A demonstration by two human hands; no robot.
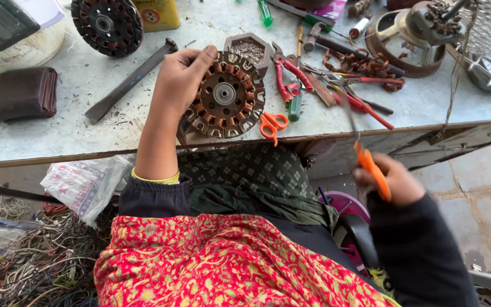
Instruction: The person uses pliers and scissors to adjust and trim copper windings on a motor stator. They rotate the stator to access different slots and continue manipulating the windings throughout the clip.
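Note:
My left hand (pixel 182 77) grips the left rim of a round motor stator (pixel 225 95) with copper windings, holding it tilted at the front edge of the workbench (pixel 80 136). Off the bench to the right, my right hand (pixel 390 181) is closed on the orange handle of a screwdriver (pixel 369 165); its thin shaft points up toward the bench and is blurred. A small wooden block (pixel 248 48) sits just behind the stator.
Orange-handled scissors (pixel 272 125), red pliers (pixel 291 77), a green screwdriver (pixel 295 107) and more tools lie right of the stator. A second stator (pixel 107 23), a flat metal bar (pixel 126 82) and a brown wallet (pixel 25 92) lie left. Tangled wire (pixel 24 256) fills the floor left.

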